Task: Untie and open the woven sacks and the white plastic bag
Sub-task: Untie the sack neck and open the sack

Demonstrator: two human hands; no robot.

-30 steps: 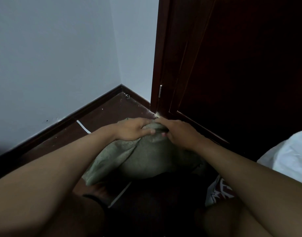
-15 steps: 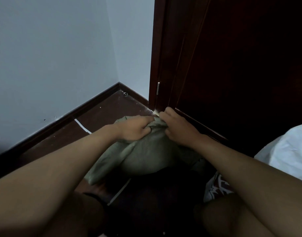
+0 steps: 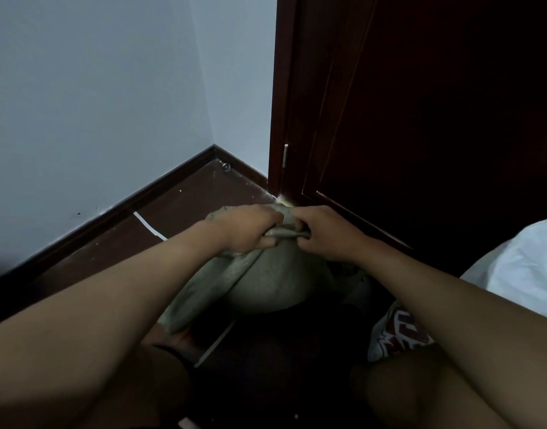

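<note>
Hands — left hand (image 3: 245, 229), right hand (image 3: 324, 232) — gripping sack (image 3: 266, 280)

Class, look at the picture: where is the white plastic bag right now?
In the head view, the white plastic bag sits at the right edge, beside the dark door and beyond the right forearm, apart from the woven sack both hands grip.

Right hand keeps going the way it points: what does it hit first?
Right hand points left along the sack neck, so likely the left hand, gripping the same bunch. Depth unclear.
</note>
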